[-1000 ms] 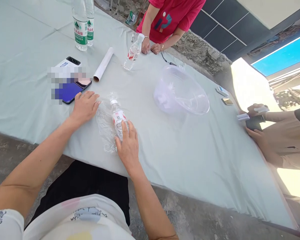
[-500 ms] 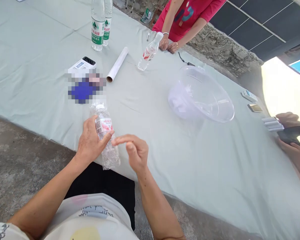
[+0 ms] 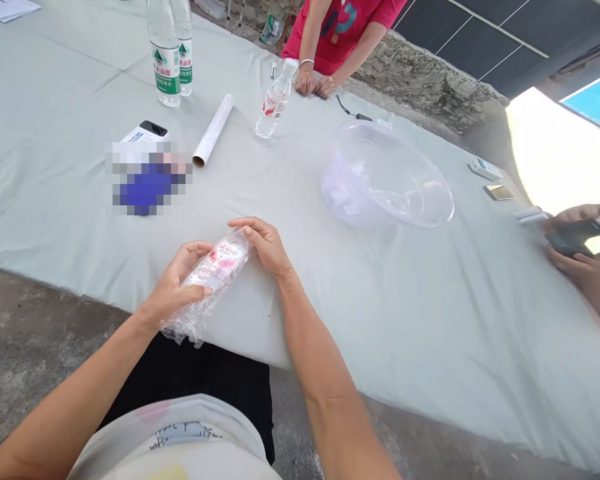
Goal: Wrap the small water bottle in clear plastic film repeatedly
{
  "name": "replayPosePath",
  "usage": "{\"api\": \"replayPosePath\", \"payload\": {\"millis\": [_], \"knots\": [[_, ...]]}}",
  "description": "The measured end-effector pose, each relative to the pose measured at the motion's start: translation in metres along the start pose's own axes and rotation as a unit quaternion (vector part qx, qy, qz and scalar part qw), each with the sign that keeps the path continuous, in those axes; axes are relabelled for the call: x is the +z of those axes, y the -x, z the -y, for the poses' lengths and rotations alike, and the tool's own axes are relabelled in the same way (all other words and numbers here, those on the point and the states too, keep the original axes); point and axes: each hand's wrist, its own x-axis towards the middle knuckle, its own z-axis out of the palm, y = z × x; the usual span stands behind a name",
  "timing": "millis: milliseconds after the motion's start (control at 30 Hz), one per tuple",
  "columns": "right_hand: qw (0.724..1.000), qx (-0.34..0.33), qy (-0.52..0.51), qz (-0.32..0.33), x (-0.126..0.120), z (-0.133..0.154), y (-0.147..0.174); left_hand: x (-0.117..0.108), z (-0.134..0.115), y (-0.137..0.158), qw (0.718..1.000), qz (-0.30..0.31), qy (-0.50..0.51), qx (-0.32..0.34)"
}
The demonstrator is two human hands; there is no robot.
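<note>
A clear plastic bottle (image 3: 219,262) with a red and white label, covered in crinkled clear plastic film, lies tilted between my hands over the near table edge. My left hand (image 3: 177,285) wraps around its lower half, thumb on the near side. Around the top end, my right hand (image 3: 263,241) is closed, hiding the cap. Loose film (image 3: 185,328) bunches at the bottle's base, near my lap. Beyond my hands stands a second bottle (image 3: 275,103) with a similar label and a white cap.
A clear plastic basin (image 3: 430,193) sits right of centre. A white roll (image 3: 214,130), a phone (image 3: 155,128) and two large water bottles (image 3: 166,73) are at the left. Another person's hands (image 3: 314,85) rest at the far edge; a person at right holds a dark device (image 3: 577,237).
The wrapped bottle has turned from nearly straight ahead to slanting up and right. My right hand has moved from beside its lower part to close around its top. The view has shifted slightly.
</note>
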Motion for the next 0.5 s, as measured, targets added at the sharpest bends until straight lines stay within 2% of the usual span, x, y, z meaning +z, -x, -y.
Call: {"api": "replayPosePath", "payload": {"millis": [100, 200, 267, 367, 433, 500], "knots": [[0.987, -0.008, -0.117, -0.114, -0.015, -0.005, 0.011, 0.011, -0.006, -0.027, 0.981, 0.081, 0.163, -0.068], [0.938, -0.016, -0.207, -0.277, -0.025, -0.008, 0.012, 0.042, -0.016, -0.06, 0.956, 0.11, 0.238, -0.13], [0.895, 0.003, -0.23, -0.382, -0.037, -0.011, 0.012, 0.067, -0.023, -0.082, 0.955, 0.076, 0.232, -0.17], [0.847, -0.002, -0.194, -0.495, -0.06, -0.019, 0.016, 0.097, -0.024, -0.108, 0.965, -0.038, 0.18, -0.185], [0.831, -0.036, -0.12, -0.543, -0.071, -0.023, 0.02, 0.111, -0.016, -0.118, 0.975, -0.091, 0.145, -0.142], [0.819, -0.066, -0.033, -0.57, -0.071, -0.024, 0.023, 0.118, -0.002, -0.123, 0.986, -0.125, 0.094, -0.048]]}}
